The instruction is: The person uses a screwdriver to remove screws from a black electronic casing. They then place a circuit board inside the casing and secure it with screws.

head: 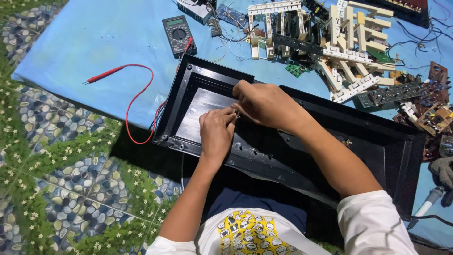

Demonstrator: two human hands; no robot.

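Pinched between the fingertips of both hands is something tiny and metallic, probably a screw or small fitting, though it is too small to name for certain. Left hand and right hand meet over the black plastic casing, each with fingers curled shut on that part, just above the casing's recessed silvery panel.

Judging from this, the step in hand is seating or freeing a fastener at the inner edge of the casing's frame; the next move would call for steady, fine finger pressure, since so small a piece could slip into the recess.

That casing is glossy, hard and rectangular, with raised ribs and screw holes along its rim. Beyond its far edge, on a smooth blue sheet, lie a dark multimeter with a red probe lead, cream plastic key frames and green and brown circuit boards. Left of the casing, pebble-patterned flooring shows.
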